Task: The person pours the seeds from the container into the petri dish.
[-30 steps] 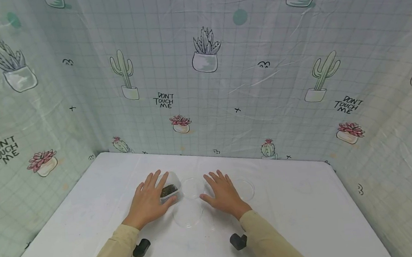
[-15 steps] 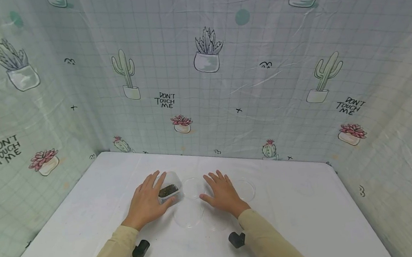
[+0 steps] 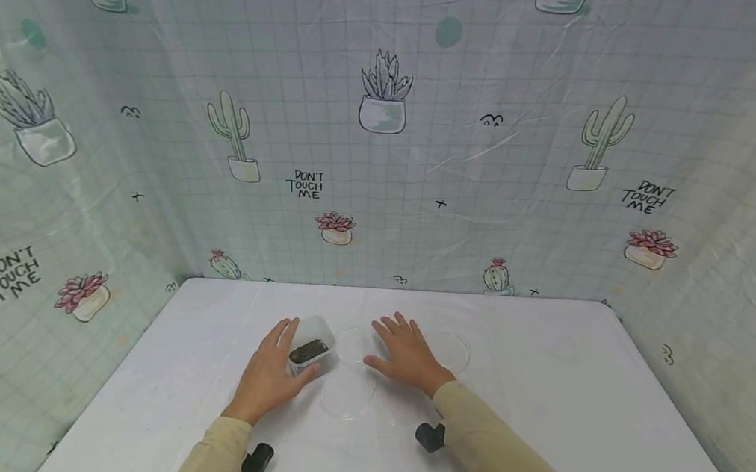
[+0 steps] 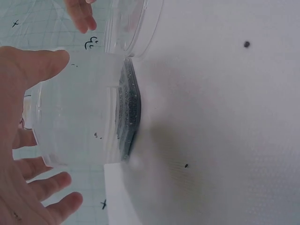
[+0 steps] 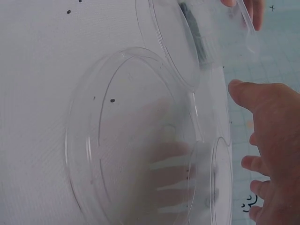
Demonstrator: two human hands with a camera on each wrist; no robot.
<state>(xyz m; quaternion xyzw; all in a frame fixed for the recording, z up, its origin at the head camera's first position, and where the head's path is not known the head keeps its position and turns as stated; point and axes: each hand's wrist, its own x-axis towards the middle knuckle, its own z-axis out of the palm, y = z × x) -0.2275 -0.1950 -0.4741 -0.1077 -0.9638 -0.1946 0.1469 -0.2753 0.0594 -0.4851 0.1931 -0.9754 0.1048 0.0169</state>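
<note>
Through the head feed I read the white table as a clock face, starting at the left with a black rounded device at six o'clock from the left hand. I see that hand spread wide, fingers fairly straight, thumb to the near side and fingers to the far side of a clear, boxy plastic container; I cannot tell whether skin presses its wall. The container stands upright at the hand's two o'clock, dark granular contents at its bottom. At five o'clock from it I have a clear round shallow plastic dish, and at three o'clock a second clear round dish. Next comes the right hand, open with fingers apart, holding nothing. Another black device sits at its half past five, and a third clear round dish at its three o'clock.
</note>
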